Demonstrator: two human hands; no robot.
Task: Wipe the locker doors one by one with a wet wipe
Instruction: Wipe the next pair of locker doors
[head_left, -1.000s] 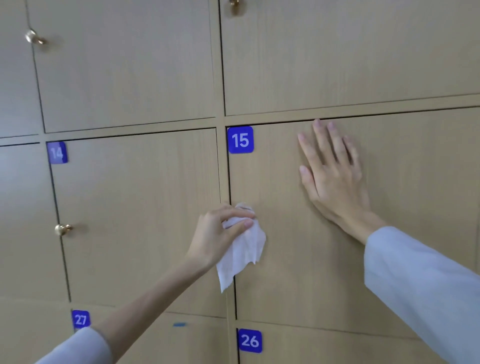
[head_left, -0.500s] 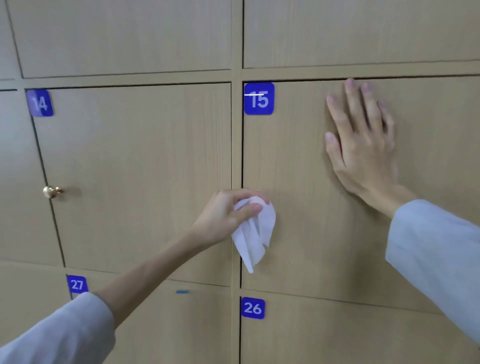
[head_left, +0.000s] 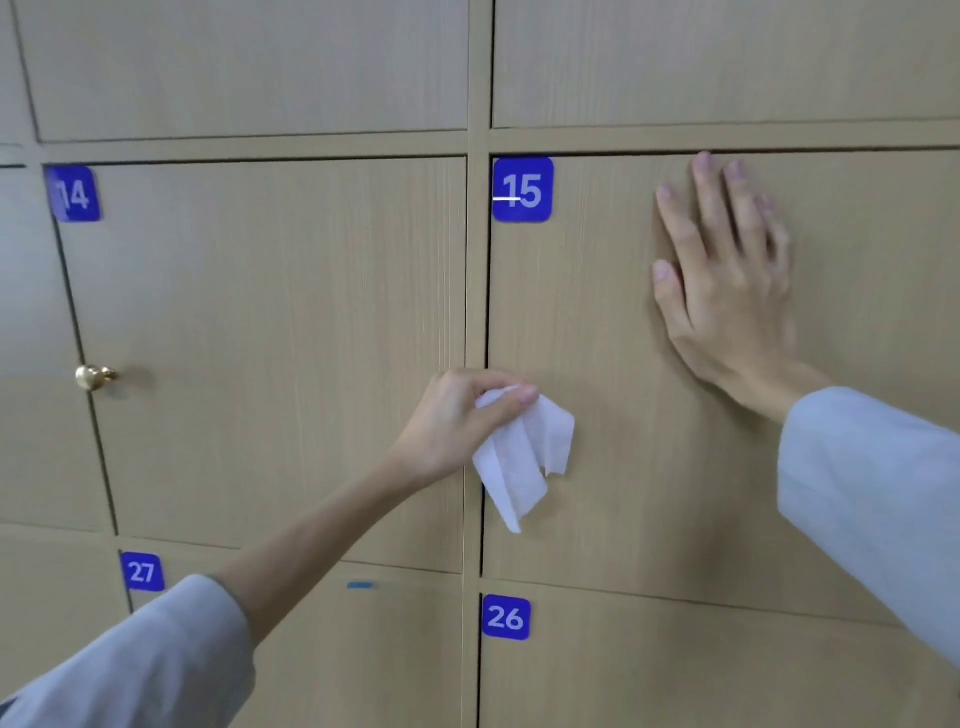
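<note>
A wall of light wooden locker doors fills the view. My left hand pinches a crumpled white wet wipe at the left edge of door 15, near its middle height; the wipe hangs down against the door. My right hand lies flat with straight fingers on the upper part of door 15, fingertips near its top edge. A blue label 15 marks the door's top left corner.
Door 14 is to the left with a brass knob on its left side. Doors 27 and 26 are in the row below. A small blue mark shows on door 27.
The view has tilted down, so the doors sit higher in frame than a second ago. My left hand with the wipe shifted slightly right onto door 15's edge. My right hand stays flat on the door.
</note>
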